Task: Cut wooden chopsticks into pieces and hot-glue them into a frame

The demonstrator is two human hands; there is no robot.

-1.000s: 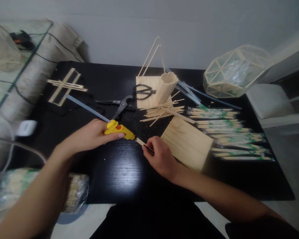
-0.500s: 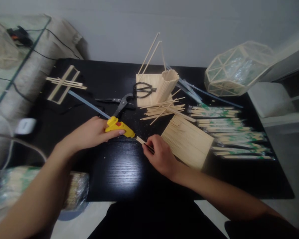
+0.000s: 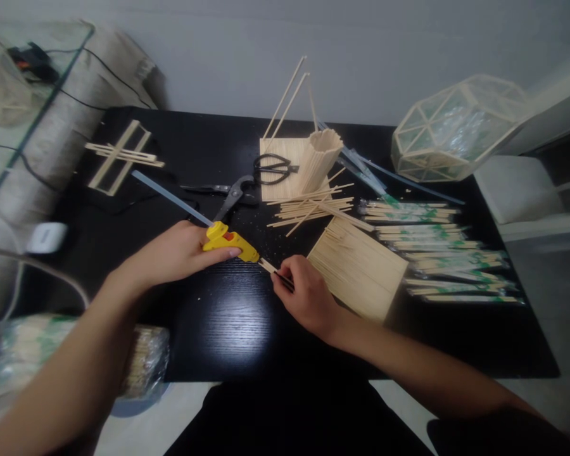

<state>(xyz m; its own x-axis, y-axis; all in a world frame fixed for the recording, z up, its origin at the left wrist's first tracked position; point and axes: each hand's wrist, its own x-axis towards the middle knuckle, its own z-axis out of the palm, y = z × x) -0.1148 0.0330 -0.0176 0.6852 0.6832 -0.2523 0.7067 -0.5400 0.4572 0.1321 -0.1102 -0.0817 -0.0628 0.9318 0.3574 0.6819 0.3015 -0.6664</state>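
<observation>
My left hand (image 3: pixel 183 250) is closed around a yellow hot glue gun (image 3: pixel 232 242), with a long translucent glue stick (image 3: pixel 171 197) running out of its back end. The gun's nozzle points down to the right, at the tip of some thin wooden sticks (image 3: pixel 267 266). Those sticks are pinched in my right hand (image 3: pixel 306 294), and their number is hard to make out. Whether nozzle and wood touch, I cannot tell. Just right of my right hand lies a flat panel of joined sticks (image 3: pixel 361 272). Pliers (image 3: pixel 232 196) rest above the glue gun.
Behind are black scissors (image 3: pixel 273 170), a stick cylinder (image 3: pixel 319 161) on a square base (image 3: pixel 280 187), and loose sticks (image 3: pixel 308 209). Wrapped chopsticks (image 3: pixel 446 259) lie right, below a faceted frame (image 3: pixel 456 133). A crossed stick frame (image 3: pixel 121 158) lies far left on the black table (image 3: pixel 209 342).
Almost nothing differs. The view has shifted slightly, while both hands keep their hold and the nozzle stays at the stick ends.
</observation>
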